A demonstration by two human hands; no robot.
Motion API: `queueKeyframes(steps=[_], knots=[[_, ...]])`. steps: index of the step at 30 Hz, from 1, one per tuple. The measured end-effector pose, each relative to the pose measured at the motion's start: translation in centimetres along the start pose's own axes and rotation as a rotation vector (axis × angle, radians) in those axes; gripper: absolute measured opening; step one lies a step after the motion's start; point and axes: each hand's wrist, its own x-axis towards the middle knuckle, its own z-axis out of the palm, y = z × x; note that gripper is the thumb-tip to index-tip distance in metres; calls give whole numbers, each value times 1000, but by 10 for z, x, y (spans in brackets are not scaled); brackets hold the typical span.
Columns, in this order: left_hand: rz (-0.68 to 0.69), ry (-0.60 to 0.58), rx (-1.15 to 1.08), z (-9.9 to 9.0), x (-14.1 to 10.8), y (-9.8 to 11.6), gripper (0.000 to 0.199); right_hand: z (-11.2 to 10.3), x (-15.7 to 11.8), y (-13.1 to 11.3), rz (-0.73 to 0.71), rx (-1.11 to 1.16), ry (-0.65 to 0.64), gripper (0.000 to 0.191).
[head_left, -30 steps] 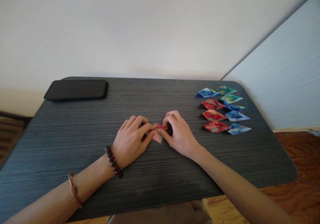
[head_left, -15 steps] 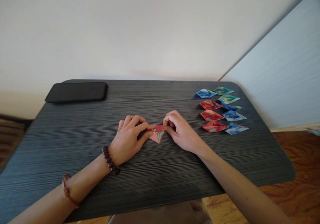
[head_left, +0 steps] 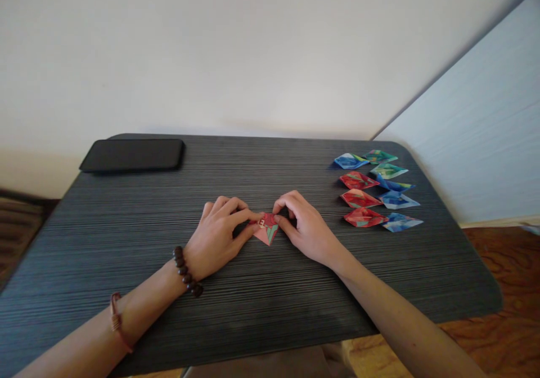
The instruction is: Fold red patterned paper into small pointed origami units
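A small folded piece of red, pink and green patterned paper (head_left: 267,234) lies on the dark table, one corner pointing toward me. My left hand (head_left: 221,232) pinches its left side between thumb and forefinger, the other fingers bent above the tabletop. At the paper's upper right edge, the thumb and curled forefinger of my right hand (head_left: 306,229) close on it. Fingertips cover both upper corners. On my left wrist are a dark bead bracelet (head_left: 185,271) and a thin reddish-brown band (head_left: 116,319).
Several folded paper shapes stand in two columns at the right, among them a red one (head_left: 365,217), a blue one (head_left: 401,222) and a green one (head_left: 389,170). A flat black case (head_left: 133,155) lies at the far left. Behind the table (head_left: 253,170) rises a white wall (head_left: 253,52).
My right thumb and forefinger have shifted slightly left along the paper's upper edge. My left hand keeps its pinch. The whole view has moved a little.
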Motion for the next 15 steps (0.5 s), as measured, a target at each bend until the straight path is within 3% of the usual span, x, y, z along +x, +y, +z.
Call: queueKeyframes(steps=[7, 15], knots=[[174, -30, 1, -4, -4, -17, 34, -4, -5, 3, -94, -51, -48, 15], [201, 33, 34, 1, -3, -22, 31, -12, -9, 3, -174, -107, -180, 40]])
